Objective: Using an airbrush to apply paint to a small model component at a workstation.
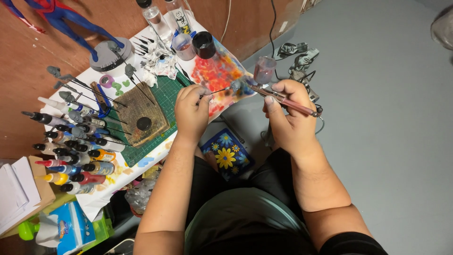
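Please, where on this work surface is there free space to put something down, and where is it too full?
Free: the green cutting mat strip between the brown block and the left hand. The grey floor beside the right hand, which holds the airbrush, is bare. Crowded: the paint bottles at left and the jars at the back.

A smooth grey floor (377,118) fills the right side — evenly lit, bare. On the left runs a reddish-brown wooden surface (28,61), with dark cables (272,23) trailing across its edge.
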